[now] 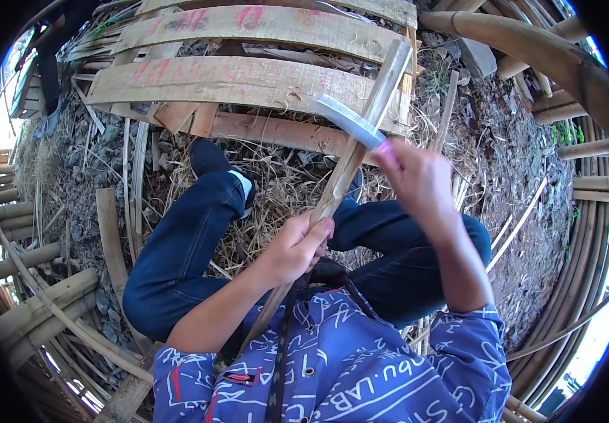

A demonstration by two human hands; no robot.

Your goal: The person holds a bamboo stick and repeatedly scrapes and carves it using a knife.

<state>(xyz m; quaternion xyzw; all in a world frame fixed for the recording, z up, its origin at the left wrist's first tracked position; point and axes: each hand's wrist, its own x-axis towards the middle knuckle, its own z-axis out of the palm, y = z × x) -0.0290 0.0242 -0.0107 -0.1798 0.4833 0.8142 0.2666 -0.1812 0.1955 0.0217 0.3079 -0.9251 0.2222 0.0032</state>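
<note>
My left hand (296,248) is wrapped round a long wooden stick (340,182), which slants from my lap up to the wooden slats. In my right hand (421,180) is a knife (350,121) with a pink handle; its blade is slightly blurred. The blade crosses the upper part of the stick, but I cannot tell whether it is cutting into the wood. The stick's far end overlaps a slatted wooden pallet (199,79) with pink marks on its boards.
Dry straw (276,190) and thin strips lie on the ground round my legs. Thick bamboo poles (523,42) stand at the right, and more bamboo (44,303) is stacked at the left. A grey block (478,58) sits near the pallet. Another person's legs (49,67) show at upper left.
</note>
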